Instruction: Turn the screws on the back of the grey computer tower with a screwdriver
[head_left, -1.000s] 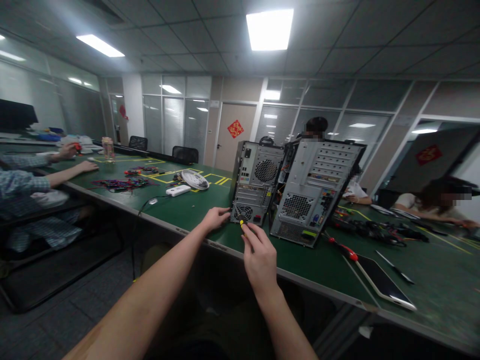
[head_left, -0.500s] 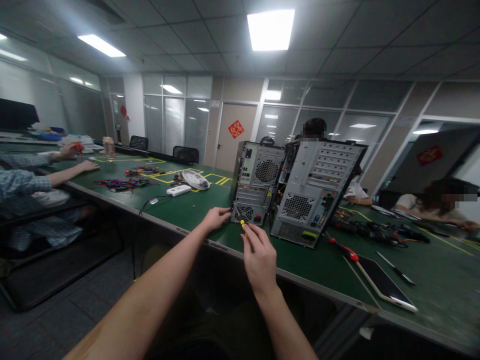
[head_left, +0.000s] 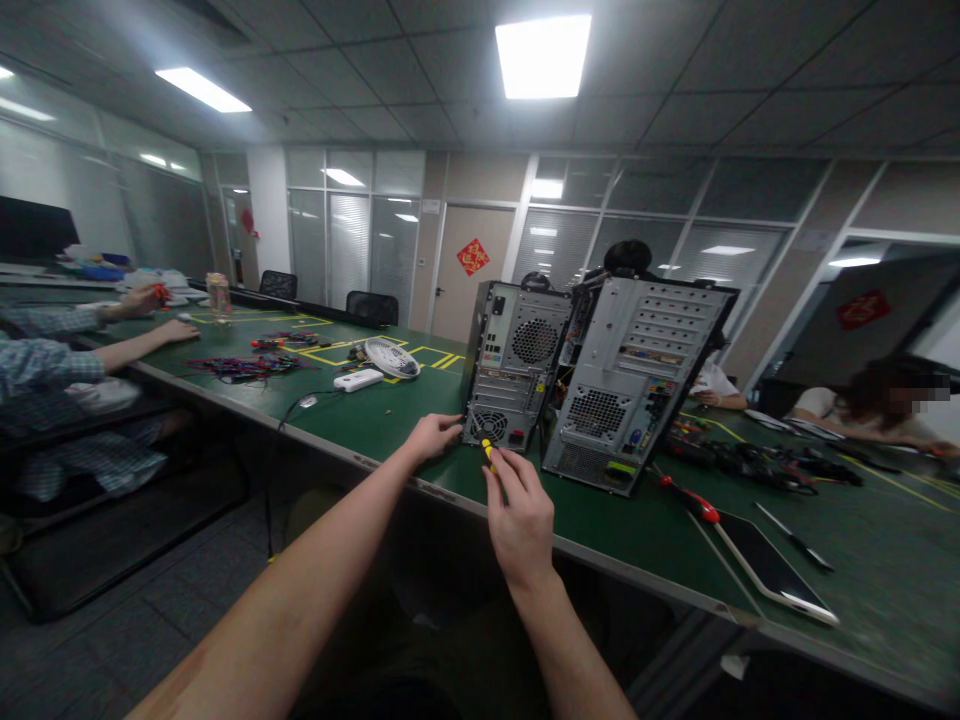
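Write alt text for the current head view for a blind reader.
A person's right grip holds a yellow-handled screwdriver to the lower back of a computer case on a green table, while the left grip is beside the case's lower left corner. Another case stands to the right; farther right lie a red-handled tool and a phone.

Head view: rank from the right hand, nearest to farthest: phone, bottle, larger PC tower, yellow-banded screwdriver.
1. Screwdriver: in the right hand, held by the fingers.
2. Larger tower: ahead, to the right.
3. Phone: farther right.
4. Bottle: far off to the left.
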